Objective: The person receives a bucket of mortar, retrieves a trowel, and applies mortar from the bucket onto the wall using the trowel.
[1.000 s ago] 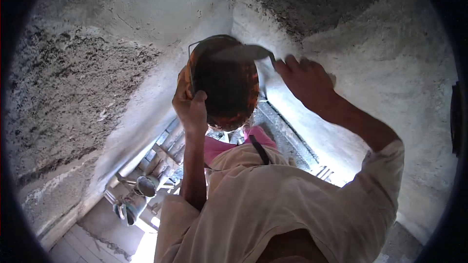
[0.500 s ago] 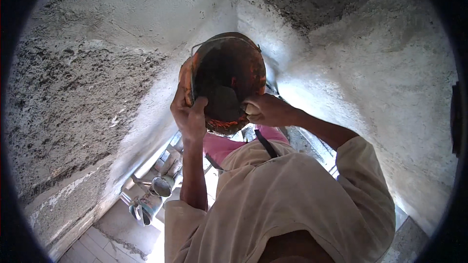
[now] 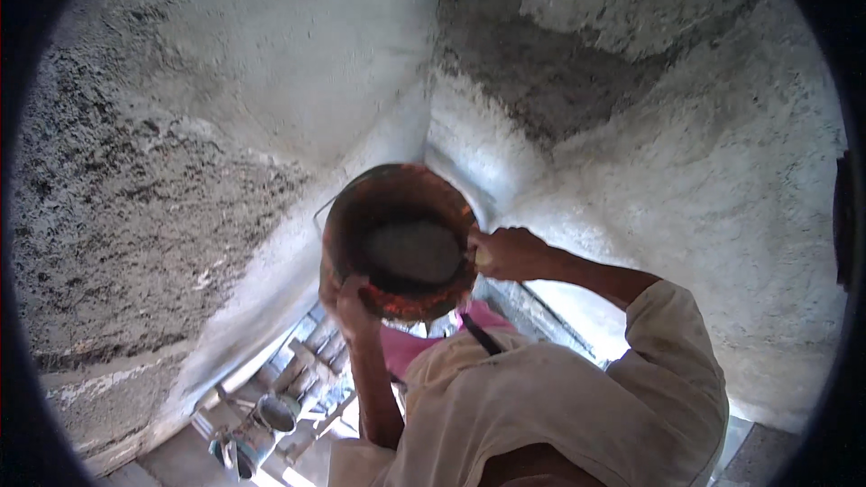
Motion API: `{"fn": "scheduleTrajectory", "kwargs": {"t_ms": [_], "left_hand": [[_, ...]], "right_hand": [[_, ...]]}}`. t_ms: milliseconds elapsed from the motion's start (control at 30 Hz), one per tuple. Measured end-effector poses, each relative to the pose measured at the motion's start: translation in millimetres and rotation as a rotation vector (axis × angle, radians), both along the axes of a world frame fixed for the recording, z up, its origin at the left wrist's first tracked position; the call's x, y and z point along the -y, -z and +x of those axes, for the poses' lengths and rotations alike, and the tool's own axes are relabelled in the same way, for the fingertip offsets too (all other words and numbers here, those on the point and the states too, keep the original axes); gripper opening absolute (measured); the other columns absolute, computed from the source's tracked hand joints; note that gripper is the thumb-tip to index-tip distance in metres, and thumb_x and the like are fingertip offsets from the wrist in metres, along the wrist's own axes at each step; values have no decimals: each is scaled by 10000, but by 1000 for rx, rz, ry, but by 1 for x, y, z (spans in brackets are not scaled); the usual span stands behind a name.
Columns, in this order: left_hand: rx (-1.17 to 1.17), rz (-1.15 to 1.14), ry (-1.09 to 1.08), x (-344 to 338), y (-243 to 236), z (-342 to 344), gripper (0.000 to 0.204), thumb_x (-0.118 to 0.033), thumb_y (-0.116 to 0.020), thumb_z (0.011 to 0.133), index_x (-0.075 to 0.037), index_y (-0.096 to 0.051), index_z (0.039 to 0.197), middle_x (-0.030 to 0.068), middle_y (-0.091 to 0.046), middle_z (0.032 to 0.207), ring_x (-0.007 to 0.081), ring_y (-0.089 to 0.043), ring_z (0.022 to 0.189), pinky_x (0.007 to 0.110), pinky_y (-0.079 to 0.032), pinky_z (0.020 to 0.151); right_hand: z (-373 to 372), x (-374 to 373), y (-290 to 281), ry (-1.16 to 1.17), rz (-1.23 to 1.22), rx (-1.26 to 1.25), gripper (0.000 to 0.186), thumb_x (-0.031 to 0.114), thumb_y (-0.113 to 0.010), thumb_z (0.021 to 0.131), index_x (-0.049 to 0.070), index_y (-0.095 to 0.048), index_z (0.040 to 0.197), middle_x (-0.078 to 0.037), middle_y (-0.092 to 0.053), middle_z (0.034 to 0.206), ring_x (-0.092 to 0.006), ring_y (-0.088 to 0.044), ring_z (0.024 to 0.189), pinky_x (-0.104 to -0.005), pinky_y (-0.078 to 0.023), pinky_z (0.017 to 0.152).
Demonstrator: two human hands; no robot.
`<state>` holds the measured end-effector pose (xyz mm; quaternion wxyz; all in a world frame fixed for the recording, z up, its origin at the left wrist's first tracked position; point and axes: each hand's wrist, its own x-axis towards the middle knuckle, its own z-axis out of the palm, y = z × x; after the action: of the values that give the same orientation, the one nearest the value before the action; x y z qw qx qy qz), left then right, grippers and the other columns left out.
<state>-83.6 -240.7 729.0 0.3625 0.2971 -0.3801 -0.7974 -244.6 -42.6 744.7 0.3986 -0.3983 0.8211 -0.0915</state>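
Both hands were on the round rusty pan (image 3: pixel 401 239), held up in the corner where two rough plastered walls (image 3: pixel 225 144) meet. The left hand (image 3: pixel 347 302) gripped the pan's lower rim from beneath, fingers curled around the edge. The right hand (image 3: pixel 505 252) was closed at the pan's right rim, over the grey mortar (image 3: pixel 413 251) heaped inside; a second ago it was raised clear of the pan at its upper right. The pan had also tilted more toward the camera. Below, buckets (image 3: pixel 271 415) stood on the floor.
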Motion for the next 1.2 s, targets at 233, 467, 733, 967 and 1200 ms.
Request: {"fn": "scheduleTrajectory", "kwargs": {"t_ms": [233,467,733,967,1200], "left_hand": [[77,-37,-151,46,31,57,649,65,-475,605,27,-533,1250,88,-602,1105,210,-596,986,323,-479,905],[202,-110,-332,57,19,134,755,-3,-535,559,41,-504,1312,131,-594,1182,272,-580,1043,378,-467,943],[341,-5,-533,52,31,154,722,23,-537,536,10,-564,1257,102,-626,1132,259,-595,960,335,-504,847],[252,-124,-291,43,31,93,681,42,-490,602,40,-534,1281,112,-603,1141,214,-584,1011,299,-471,889],[341,-450,-113,33,17,18,666,-2,-484,621,42,-549,1283,113,-613,1168,217,-575,1068,319,-452,949]], "right_hand": [[-23,58,-100,-273,-403,-19,369,285,-670,876,62,-557,1148,-144,-674,905,-328,-675,813,-439,-533,713],[-104,115,-174,-99,-209,629,382,299,-641,910,29,-590,1175,-96,-661,881,-200,-634,691,-301,-522,613],[-335,67,-223,520,-701,-471,447,471,-587,885,81,-603,1103,-19,-568,811,-121,-542,680,-308,-470,585],[-194,31,-305,213,-619,-873,437,480,-587,898,90,-571,1092,-67,-601,895,-194,-600,740,-351,-492,639],[-73,23,-87,-393,-117,-611,266,135,-579,892,28,-553,1134,-153,-627,984,-260,-681,767,-418,-573,635]]}}
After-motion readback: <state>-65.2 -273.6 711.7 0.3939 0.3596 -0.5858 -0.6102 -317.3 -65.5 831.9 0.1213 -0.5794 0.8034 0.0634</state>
